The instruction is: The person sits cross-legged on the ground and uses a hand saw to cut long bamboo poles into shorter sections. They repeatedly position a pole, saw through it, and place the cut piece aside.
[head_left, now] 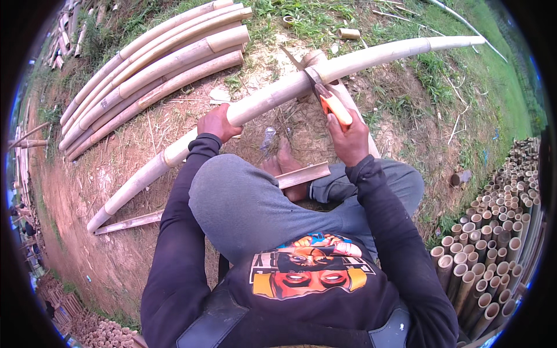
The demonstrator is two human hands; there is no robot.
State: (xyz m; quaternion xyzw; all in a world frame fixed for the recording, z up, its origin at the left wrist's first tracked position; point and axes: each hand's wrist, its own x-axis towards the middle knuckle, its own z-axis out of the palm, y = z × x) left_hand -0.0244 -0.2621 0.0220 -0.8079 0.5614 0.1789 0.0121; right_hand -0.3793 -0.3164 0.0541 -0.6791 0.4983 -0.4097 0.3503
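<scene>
A long pale bamboo pole (272, 94) slants across in front of me, from the lower left up to the upper right. My left hand (219, 123) is closed round it left of the middle. In my right hand (351, 139) is a hand saw with an orange handle (335, 109). Its dark blade (312, 75) lies across the pole, and the tip shows beyond the far side. Whether the teeth are in a cut is too small to tell. Under the pole, near the blade, stands a bamboo support (348, 97), partly hidden.
Several cut bamboo poles (156, 72) lie side by side at the far left. A split bamboo piece (304, 175) rests by my feet. Stacked bamboo tubes (487, 249) stand at the right. A short bamboo offcut (348, 33) lies on the grass beyond the pole.
</scene>
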